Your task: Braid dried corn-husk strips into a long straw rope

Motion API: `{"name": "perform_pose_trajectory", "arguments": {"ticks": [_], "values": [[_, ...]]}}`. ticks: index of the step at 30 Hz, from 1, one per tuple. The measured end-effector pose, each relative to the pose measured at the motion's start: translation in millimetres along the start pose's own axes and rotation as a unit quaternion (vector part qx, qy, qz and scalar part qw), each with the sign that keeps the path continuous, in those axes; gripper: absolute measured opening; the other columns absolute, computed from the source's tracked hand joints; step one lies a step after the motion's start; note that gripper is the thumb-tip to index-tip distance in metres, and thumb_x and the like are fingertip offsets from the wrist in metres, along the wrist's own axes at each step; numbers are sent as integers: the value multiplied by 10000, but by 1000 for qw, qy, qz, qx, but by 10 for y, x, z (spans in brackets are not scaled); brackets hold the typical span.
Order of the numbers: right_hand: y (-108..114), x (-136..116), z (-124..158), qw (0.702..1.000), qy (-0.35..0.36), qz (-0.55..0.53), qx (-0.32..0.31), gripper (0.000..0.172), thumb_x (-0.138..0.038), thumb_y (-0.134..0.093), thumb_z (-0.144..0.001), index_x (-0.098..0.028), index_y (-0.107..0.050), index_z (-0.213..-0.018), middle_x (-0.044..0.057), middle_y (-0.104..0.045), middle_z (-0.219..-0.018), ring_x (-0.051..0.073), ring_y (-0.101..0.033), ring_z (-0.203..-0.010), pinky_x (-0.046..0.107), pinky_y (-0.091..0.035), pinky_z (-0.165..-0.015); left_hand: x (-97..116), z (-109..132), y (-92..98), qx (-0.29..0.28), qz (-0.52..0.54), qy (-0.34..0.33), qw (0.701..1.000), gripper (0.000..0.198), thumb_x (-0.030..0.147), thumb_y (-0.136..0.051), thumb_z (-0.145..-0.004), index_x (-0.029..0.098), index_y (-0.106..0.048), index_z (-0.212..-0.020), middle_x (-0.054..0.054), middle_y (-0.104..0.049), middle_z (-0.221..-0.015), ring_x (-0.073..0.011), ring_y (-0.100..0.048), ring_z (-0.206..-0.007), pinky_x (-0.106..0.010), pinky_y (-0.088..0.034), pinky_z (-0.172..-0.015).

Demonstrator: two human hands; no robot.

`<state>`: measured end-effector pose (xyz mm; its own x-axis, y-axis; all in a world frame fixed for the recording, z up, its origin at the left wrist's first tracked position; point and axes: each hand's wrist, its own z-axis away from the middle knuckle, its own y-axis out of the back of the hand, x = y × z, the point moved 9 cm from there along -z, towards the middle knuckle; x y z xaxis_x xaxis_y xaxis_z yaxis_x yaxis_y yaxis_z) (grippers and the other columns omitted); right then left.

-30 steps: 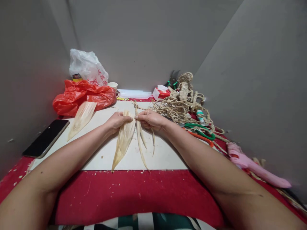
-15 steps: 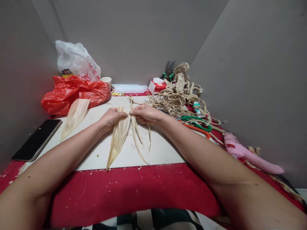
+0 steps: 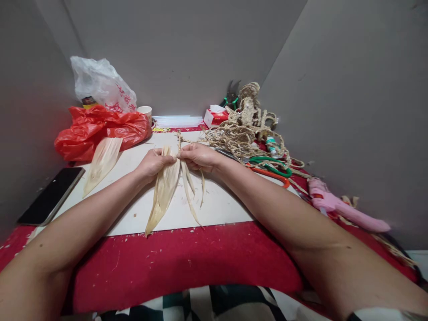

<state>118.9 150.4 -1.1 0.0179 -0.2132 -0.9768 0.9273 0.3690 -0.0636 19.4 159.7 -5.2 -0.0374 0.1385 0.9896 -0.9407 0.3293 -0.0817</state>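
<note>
My left hand is closed on the top of a broad dried corn husk, which lies pointing toward me on the white board. Touching it fingertip to fingertip, my right hand pinches thin husk strips at the end of a braided husk cord that runs away toward the back. Loose strip ends hang below my right hand over the board.
A second husk lies at the left by a red plastic bag, a white bag and a phone. At the right are a heap of braided cord, green and orange scissors and a pink glue gun.
The view has shifted a little, so everything sits slightly higher and further left. Both hands keep their grip on the husk and strips, with only small finger movement.
</note>
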Motion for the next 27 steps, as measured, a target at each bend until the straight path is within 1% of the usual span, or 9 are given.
{"name": "perform_pose_trajectory", "arguments": {"ticks": [5, 8, 11, 14, 18, 20, 22, 25, 27], "values": [[-7, -11, 6, 1000, -16, -3, 20, 284, -112, -543, -741, -169, -351, -540, -95, -276, -368, 12, -184, -285, 160, -103, -311, 105, 22, 21, 19, -21, -64, 998, 181, 193, -686, -555, 109, -644, -710, 0, -641, -624, -119, -552, -536, -241, -431, -561], [63, 34, 1, 998, -30, 17, 57, 268, -95, -532, -733, -172, -369, -536, -93, -271, -339, 21, -181, -274, 177, -103, -309, 327, 85, 38, 37, -30, -129, 991, 174, 217, -706, -570, 113, -627, -685, 22, -605, -603, -80, -506, -512, -203, -402, -516], [120, 64, -14, 997, -31, 20, 65, 245, -100, -531, -734, -169, -395, -543, -90, -276, -325, 26, -186, -272, 183, -104, -309, 647, 191, 61, 42, -13, -187, 981, 234, 264, -733, -582, 131, -589, -709, 35, -583, -602, -76, -517, -518, -203, -427, -520], [141, 71, -34, 998, -26, 22, 50, 230, -116, -532, -742, -166, -414, -551, -88, -281, -314, 29, -188, -272, 181, -112, -304, 1006, 345, 131, 34, 0, -192, 981, 304, 344, -730, -627, 160, -537, -773, 26, -597, -628, -89, -539, -501, -234, -461, -510], [159, 55, -45, 997, -15, 55, 50, 243, -110, -539, -737, -163, -414, -536, -81, -306, -315, 27, -201, -264, 180, -109, -294, 1700, 701, 468, 82, -77, -233, 966, 199, 347, -610, -787, 167, -526, -796, 60, -500, -509, -14, -326, -366, -152, -252, -366], [155, 34, -41, 996, -7, 75, 54, 272, -98, -540, -734, -165, -393, -515, -73, -324, -320, 24, -213, -262, 179, -112, -291, 2030, 867, 683, 106, -156, -268, 945, 174, 338, -564, -829, 166, -538, -837, 76, -442, -479, -8, -278, -373, -139, -191, -384], [136, 22, -34, 995, -4, 83, 50, 292, -96, -547, -733, -168, -378, -505, -68, -330, -325, 24, -220, -259, 180, -114, -289, 2186, 931, 919, 142, -267, -265, 916, 199, 353, -530, -846, 156, -557, -850, 77, -411, -485, -16, -304, -398, -145, -205, -421], [83, 24, -29, 998, -12, 48, 24, 310, -110, -558, -740, -173, -361, -509, -76, -309, -335, 21, -208, -263, 177, -117, -291, 1939, 795, 1221, 176, -486, -126, 847, 209, 309, -622, -762, 129, -597, -863, 29, -558, -647, -85, -508, -584, -227, -392, -601], [62, 37, -31, 1000, -23, 11, 9, 310, -120, -564, -745, -174, -356, -521, -88, -285, -345, 17, -191, -272, 168, -115, -294, 1739, 731, 1272, 219, -612, -88, 755, 340, 329, -708, -657, 127, -594, -907, -43, -633, -811, -199, -577, -797, -318, -422, -746]]}}
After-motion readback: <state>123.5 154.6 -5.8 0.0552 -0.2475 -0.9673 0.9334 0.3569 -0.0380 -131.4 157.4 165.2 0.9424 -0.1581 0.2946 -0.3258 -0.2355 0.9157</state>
